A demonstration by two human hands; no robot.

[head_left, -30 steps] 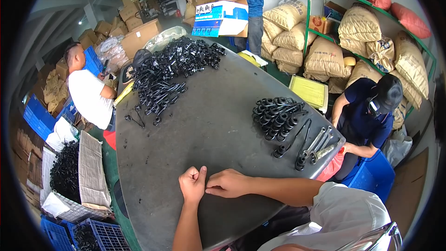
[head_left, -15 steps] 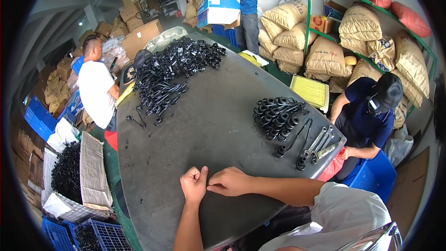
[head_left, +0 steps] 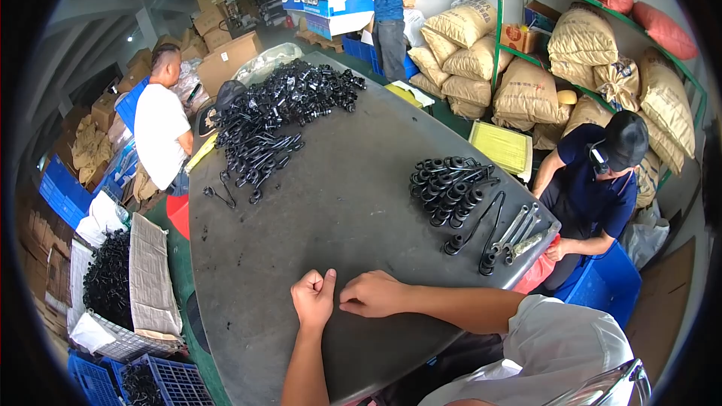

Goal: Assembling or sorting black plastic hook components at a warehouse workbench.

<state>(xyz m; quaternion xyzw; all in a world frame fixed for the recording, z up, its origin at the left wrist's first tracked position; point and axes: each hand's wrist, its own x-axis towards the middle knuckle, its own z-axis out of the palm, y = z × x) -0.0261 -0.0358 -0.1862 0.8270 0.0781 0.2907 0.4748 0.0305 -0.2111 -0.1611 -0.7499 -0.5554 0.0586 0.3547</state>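
Resting just apart at the dark table (head_left: 316,218), with left hand (head_left: 313,298) curled, thumb up, and right hand (head_left: 370,293) curled too, nothing visible in either. Apparently idle, short of the black linkage rods (head_left: 447,188) piled forward and to the right, near wrenches (head_left: 510,229). Calling, for any pickup, for uncurling and a rightward reach.

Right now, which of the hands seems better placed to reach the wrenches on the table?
Probably the right hand: it is nearer the wrenches, which lie near the right edge of the table. The left hand is farther from them.
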